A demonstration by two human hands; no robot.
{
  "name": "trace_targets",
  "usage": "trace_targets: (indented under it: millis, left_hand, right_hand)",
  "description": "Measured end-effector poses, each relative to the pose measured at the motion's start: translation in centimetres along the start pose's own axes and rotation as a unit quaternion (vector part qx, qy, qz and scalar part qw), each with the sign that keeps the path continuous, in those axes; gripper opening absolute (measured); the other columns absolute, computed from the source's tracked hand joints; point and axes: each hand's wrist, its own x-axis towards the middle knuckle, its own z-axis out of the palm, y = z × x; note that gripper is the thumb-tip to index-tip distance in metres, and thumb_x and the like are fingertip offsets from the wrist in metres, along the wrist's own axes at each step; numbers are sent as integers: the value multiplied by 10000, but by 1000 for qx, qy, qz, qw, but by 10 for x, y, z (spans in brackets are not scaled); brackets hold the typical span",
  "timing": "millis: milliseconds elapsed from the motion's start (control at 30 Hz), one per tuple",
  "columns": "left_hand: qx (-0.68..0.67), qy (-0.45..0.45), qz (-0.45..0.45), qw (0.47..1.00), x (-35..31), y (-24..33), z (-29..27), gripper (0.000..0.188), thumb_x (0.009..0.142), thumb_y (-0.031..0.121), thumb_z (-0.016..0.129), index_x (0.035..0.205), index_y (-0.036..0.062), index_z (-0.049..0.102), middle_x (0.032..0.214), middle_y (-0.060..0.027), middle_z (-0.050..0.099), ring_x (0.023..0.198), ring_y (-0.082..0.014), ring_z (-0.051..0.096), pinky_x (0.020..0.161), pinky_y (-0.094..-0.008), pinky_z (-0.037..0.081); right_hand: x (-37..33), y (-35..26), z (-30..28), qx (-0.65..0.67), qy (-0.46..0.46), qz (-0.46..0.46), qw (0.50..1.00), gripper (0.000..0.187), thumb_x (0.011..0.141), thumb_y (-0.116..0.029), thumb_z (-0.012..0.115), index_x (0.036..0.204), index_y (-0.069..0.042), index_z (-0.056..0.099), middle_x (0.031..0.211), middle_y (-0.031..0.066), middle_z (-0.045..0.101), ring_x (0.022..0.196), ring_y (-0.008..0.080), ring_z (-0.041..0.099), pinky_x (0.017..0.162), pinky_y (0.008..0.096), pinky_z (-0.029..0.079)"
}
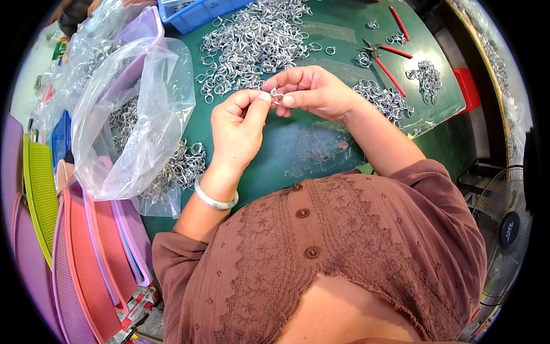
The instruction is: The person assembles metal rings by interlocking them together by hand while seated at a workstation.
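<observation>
While both hands meet above the middle of the green-topped bench (321,143), the left hand (238,129) and the right hand (312,90) pinch between thumbs and forefingers a small silvery metal ring clip (276,94), held in the air just clear of the bench top. The left fingers curl inward around the piece; the right thumb and forefinger close on its other side, the remaining fingers folded loosely. A pale smooth bangle (215,199) circles the left wrist.

Just beyond the hands, toward the far edge of the bench, lies a broad heap of similar silvery metal rings (252,40), reaching up to a blue plastic crate (192,16) at the far edge. Near the right hand's wrist sits a smaller pile of rings (382,97), and farther toward the right edge a third small cluster (427,74). Between them rest red-handled pliers (387,60), lying flat on the bench, with another slim red-handled tool (399,22) beyond.

Along the left edge, a large clear plastic bag (137,114) stands open, partly filled with more rings, some spilling at its base. Beside it, stacked mesh plastic trays in pink, purple and green (86,246) lean at the near left corner. A floor fan (504,229) stands off the bench's right side.
</observation>
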Motion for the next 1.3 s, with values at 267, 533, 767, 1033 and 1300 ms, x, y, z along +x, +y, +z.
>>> trace_targets:
  millis: [267,533,767,1033,1300]
  left_hand:
    - [15,20,-66,998,3,-7,-3,150,817,167,581,796,21,609,667,-1,559,578,-54,465,519,-178,378]
    - [-154,-9,-121,981,3,-19,-8,161,846,154,538,866,6,598,709,-20,563,585,-87,479,552,-203,405]
    - [-235,-52,-135,961,5,-30,-16,185,862,151,514,929,0,595,724,-19,564,608,-90,498,582,-204,427]
    - [-231,-67,-139,961,4,-29,-15,204,864,133,504,976,-23,571,741,-19,556,636,-89,499,617,-213,436]
    - [-268,-77,-163,946,4,-31,-18,219,882,113,442,1023,-26,536,784,-43,568,676,-116,536,646,-229,456]
  right_hand:
    - [0,0,8,-424,60,-188,884,290,718,-61,645,998,-29,574,859,47,594,763,127,553,679,259,460]
    - [-3,4,11,-452,119,-224,855,319,698,-38,641,1008,-38,565,865,55,563,744,137,542,658,258,461]
    - [-1,9,1,-438,133,-193,868,286,735,-15,608,1016,-34,559,883,33,574,739,111,528,667,238,430]
    - [-1,12,-8,-445,177,-181,859,204,793,-20,545,996,-22,563,850,41,586,780,110,547,686,254,444]
    - [0,10,-11,-558,204,-233,769,157,760,2,539,904,-30,595,844,70,581,791,208,561,694,279,448]
